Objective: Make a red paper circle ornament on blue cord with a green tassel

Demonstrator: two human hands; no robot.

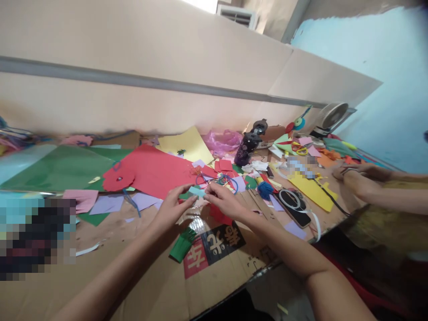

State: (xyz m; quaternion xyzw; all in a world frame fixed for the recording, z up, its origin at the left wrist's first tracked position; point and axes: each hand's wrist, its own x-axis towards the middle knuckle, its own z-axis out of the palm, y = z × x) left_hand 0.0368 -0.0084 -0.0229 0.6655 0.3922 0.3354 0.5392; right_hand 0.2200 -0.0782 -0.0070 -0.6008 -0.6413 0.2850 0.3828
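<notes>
A small piece of light blue paper (197, 192) is pinched between my two hands above the cardboard. My left hand (175, 203) grips its left end between thumb and fingers. At the other end, the fingertips of my right hand (223, 199) close on it. Just below lies a fringed piece of green paper (182, 244) on the cardboard (143, 276) with dark and red printing. Under my right hand a bit of red paper (220, 215) shows in part. Behind the hands spreads a big red sheet (163, 167), with a red flower-like cutout (119, 177) at its left.
A dark bottle (246, 147) with its lid up stands at the back. Blue yarn (265, 190), a phone (294, 209), a white cable (290, 199) and yellow paper (314, 191) lie to the right. Another person's arm (377, 185) rests at the far right, near a small fan (332, 117).
</notes>
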